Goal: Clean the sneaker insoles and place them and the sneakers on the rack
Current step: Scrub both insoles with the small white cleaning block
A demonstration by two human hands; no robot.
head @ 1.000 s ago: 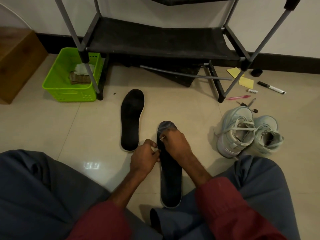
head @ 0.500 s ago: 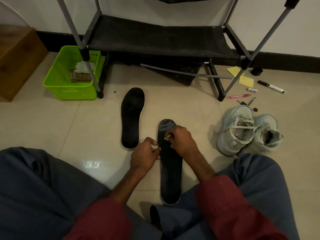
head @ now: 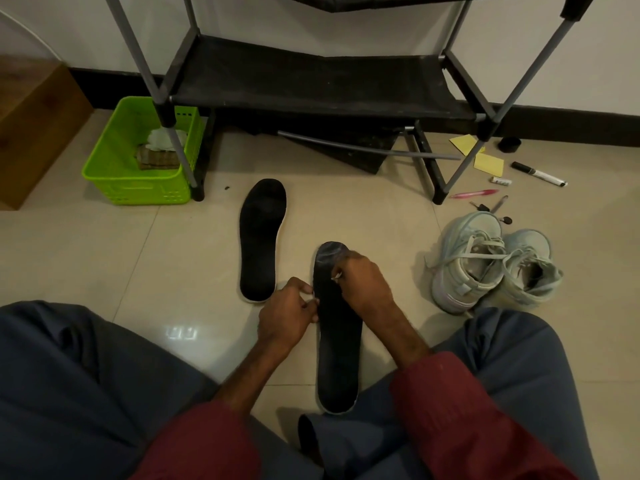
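Pale tiled floor (head: 104,271) before a black fabric-shelved rack (head: 311,81), wall behind. Centre: near insole (head: 337,358) lies flat on the tiles betw. the person's knees, toe end toward the rack; far insole (head: 261,237) lies to its left, apart, untouched. Left hand (head: 287,313): fingers curled, pinching the near insole's left edge to steady it. Right hand (head: 363,282): fingers curled round a small white piece (head: 335,277) (prob. a wipe or tissue; too small to tell), at the forefoot, where the surface looks greyer. Sneakers (head: 485,268) sit side by side at right, on the floor, not yet on the rack. Step in hand, as judged: wiping the toe area. Best done w/ short strokes running away from the pinned edge, so the insole does not buckle or slide; then work heel-ward, refolding the piece once soiled.
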